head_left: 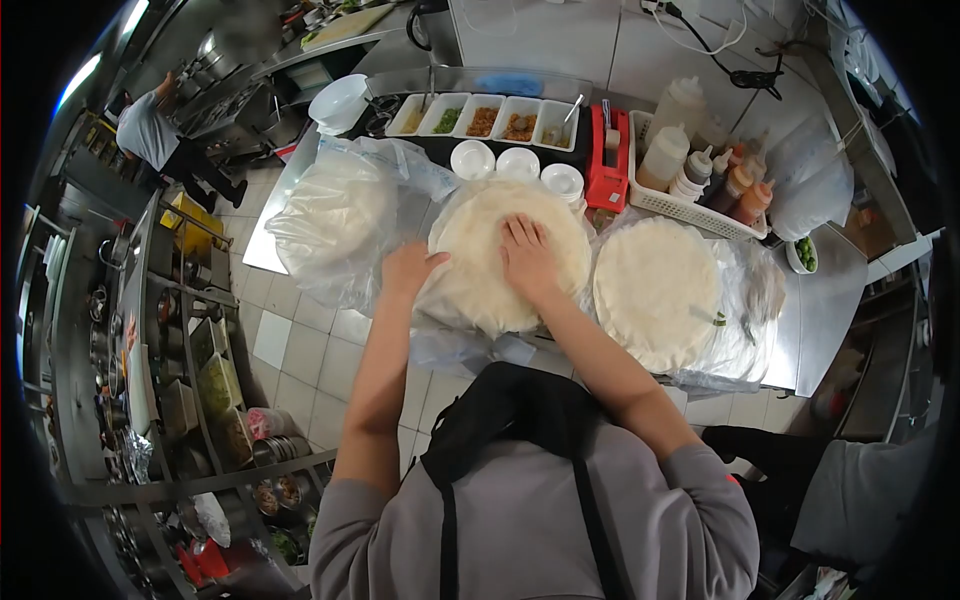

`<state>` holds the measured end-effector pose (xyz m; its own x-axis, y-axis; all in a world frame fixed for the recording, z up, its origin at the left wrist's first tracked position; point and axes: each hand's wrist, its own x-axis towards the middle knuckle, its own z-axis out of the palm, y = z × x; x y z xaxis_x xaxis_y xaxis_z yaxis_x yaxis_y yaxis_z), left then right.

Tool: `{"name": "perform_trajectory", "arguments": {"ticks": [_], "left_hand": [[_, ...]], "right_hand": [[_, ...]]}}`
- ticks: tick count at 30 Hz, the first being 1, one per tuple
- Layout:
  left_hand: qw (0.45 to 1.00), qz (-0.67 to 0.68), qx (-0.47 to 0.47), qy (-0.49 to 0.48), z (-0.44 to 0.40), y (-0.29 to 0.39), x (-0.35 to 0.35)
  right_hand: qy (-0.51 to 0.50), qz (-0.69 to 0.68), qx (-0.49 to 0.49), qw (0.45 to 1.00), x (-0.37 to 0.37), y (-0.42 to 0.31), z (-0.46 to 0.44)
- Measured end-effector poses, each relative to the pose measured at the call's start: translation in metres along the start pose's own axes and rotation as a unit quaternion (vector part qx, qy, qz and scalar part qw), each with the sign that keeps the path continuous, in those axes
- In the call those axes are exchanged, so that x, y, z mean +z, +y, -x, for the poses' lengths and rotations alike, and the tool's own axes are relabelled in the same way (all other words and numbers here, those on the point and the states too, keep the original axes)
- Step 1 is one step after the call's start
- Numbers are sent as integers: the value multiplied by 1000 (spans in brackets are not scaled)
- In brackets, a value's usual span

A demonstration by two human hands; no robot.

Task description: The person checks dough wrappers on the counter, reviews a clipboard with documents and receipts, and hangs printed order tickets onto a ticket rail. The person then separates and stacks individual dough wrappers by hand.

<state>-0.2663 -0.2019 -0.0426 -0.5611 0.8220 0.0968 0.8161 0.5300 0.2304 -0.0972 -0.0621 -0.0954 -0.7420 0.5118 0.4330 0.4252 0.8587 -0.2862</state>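
Note:
A stack of thin round pale dough sheets [470, 235], seemingly flatbreads or wrappers, lies in front of me on the steel counter. My right hand [528, 260] rests flat on top of it with the fingers stretched out. At the left edge of the stack is my left hand [406, 268], its thumb held out towards the sheets. The other fingers of that hand are mostly turned out of sight, and I see nothing held in it. To the right lies another round dough stack [655, 295] on clear plastic. A plastic-covered round stack [335, 220] sits to the left.
Behind the dough stand white tubs of fillings [481, 118], small white plates [472, 160], a red device [607, 160] and a basket [690, 205] of sauce bottles. A person [155, 140] stands far left; another person's sleeve [865, 500] is close at right. Shelving [160, 400] lines the left.

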Motion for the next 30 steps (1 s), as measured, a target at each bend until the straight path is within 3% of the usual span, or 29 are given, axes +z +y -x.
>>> {"name": "perform_trajectory", "arguments": {"ticks": [5, 8, 14, 17, 19, 20, 21, 23, 26, 28, 29, 30], "left_hand": [[990, 137, 6, -16, 37, -8, -45], [989, 135, -29, -50, 62, 7, -84], [993, 115, -12, -22, 91, 35, -156], [985, 118, 118, -47, 95, 55, -195], [967, 139, 198, -86, 86, 81, -205], [954, 150, 236, -105, 82, 94, -206], [943, 171, 263, -115, 78, 105, -206], [919, 202, 312, -133, 71, 123, -207], [860, 271, 410, -138, 64, 132, -199], [818, 317, 451, -163, 58, 141, -194], [799, 335, 463, -186, 55, 147, -192], [780, 352, 473, -210, 52, 154, -191]], "right_hand": [[17, 16, -5, 1000, 4, 1, 4], [10, -2, 1, 1000, -3, -1, 3], [8, 5, -7, 1000, -4, 1, 2], [-81, -50, 27, 995, -24, -9, -3], [-57, -370, -8, 927, -35, -24, -4], [-127, -476, -43, 869, -53, -23, 0], [-192, -575, -80, 791, -78, -27, 1], [-298, -741, -156, 580, -119, -33, 2], [-293, -648, -159, 685, -157, -8, 24], [-188, -644, -111, 733, -169, 9, 43], [-136, -639, -86, 752, -174, 18, 54], [-164, -669, -49, 723, -179, 27, 66]]}}
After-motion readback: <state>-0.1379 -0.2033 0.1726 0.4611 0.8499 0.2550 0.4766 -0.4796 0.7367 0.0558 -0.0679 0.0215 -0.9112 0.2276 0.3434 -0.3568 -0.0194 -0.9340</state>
